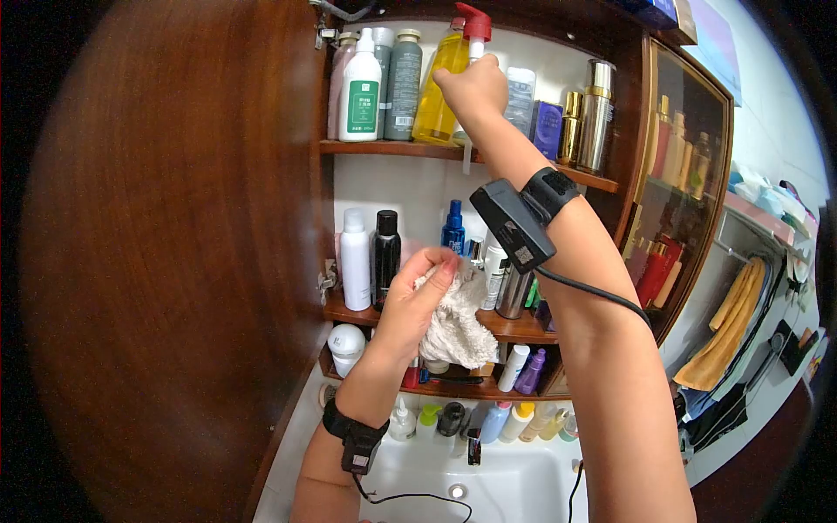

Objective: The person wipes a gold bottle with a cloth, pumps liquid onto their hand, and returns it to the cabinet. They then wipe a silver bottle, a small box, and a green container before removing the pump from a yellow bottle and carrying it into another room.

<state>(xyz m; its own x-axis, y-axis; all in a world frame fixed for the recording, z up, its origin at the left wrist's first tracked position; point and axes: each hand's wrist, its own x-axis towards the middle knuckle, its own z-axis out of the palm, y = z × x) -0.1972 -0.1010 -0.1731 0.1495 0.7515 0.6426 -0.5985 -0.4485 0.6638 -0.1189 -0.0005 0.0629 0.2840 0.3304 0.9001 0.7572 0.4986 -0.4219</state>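
Observation:
My right hand (478,91) is raised to the top shelf, its fingers closed round the white stem of a red pump head (474,22). A pale translucent strip, perhaps its tube, shows below the hand, in front of the shelf edge. Close by on the left, a bottle of yellow liquid (436,96) leans slightly. What the palm covers is hidden. Lower down, my left hand (414,301) pinches a crumpled white cloth (458,322), which hangs in front of the middle shelf.
Top-shelf neighbours include a white pump bottle (360,91), a grey-green bottle (404,87) and a purple box (547,131). White (355,261) and black (386,261) spray cans stand on the middle shelf. The wooden door (174,261) hangs open left; a sink (514,479) lies below.

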